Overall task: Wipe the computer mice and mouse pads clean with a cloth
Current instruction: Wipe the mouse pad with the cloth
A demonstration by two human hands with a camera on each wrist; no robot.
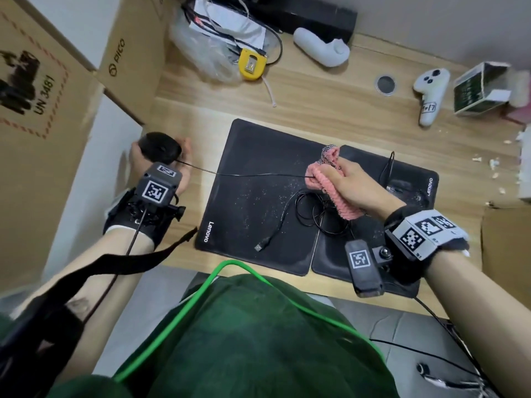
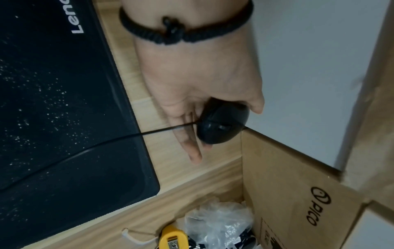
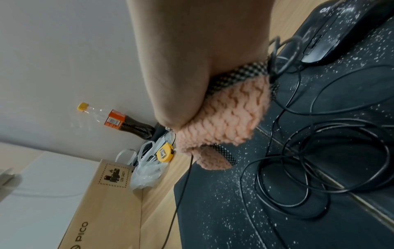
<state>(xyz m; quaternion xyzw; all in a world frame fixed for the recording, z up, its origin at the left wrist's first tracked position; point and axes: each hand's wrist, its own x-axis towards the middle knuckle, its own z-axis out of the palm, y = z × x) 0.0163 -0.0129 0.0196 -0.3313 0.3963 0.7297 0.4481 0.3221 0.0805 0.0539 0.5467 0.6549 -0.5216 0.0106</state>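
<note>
Black mouse [image 2: 221, 124], pink cloth [image 1: 330, 188], speckled pads [image 1: 253, 196]

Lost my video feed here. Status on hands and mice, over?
Left hand holds black mouse off the pad. Right hand grips pink cloth around its cable. Pads still speckled; loose cable coil lies across them.

Black wired mouse [image 2: 221, 124] w/ thin black cable [image 1: 253, 175]. Cloth [image 1: 330, 182]: pink knit-textured, w/ black-and-white check edging. Left mouse pad [image 1: 247, 196] black, white Lenovo logo, white speckles all over; right mouse pad [image 1: 413, 179] same black w/ white logo. 2nd mouse [image 3: 332, 33] black, speckled white too. Tape measure [image 1: 252, 64] yellow. Desk [image 1: 330, 101] light wood grain. Cardboard box [image 1: 126, 53] brown, black PICO print. Game controller [image 1: 429, 93] white. Bottle [image 3: 119, 120]: yellow cap, orange label, dark liquid.
</note>
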